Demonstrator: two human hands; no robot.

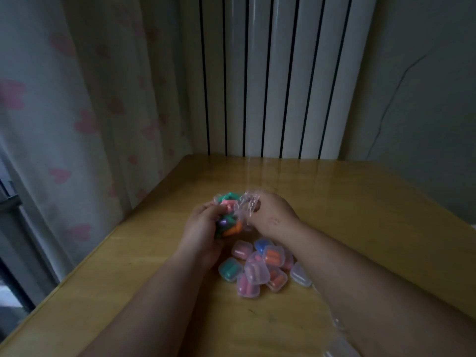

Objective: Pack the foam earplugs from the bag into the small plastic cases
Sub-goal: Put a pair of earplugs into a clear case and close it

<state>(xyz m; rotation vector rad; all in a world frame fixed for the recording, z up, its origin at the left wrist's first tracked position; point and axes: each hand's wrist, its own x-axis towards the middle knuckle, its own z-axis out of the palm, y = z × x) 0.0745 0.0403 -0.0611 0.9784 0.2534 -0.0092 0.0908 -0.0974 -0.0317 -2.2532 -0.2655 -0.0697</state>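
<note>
Gripping the clear bag (pixel 239 210) of foam earplugs (pixel 229 222), the left hand (pixel 203 228) curls round its body while the right hand (pixel 270 215) pinches its top; filled plastic cases (pixel 257 266) lie just below both hands on the table (pixel 360 202).

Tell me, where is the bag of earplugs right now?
In the head view, the bag of earplugs is between both hands, just beyond the pile of cases on the table: the left hand grips its body, the right hand pinches its clear top.
</note>
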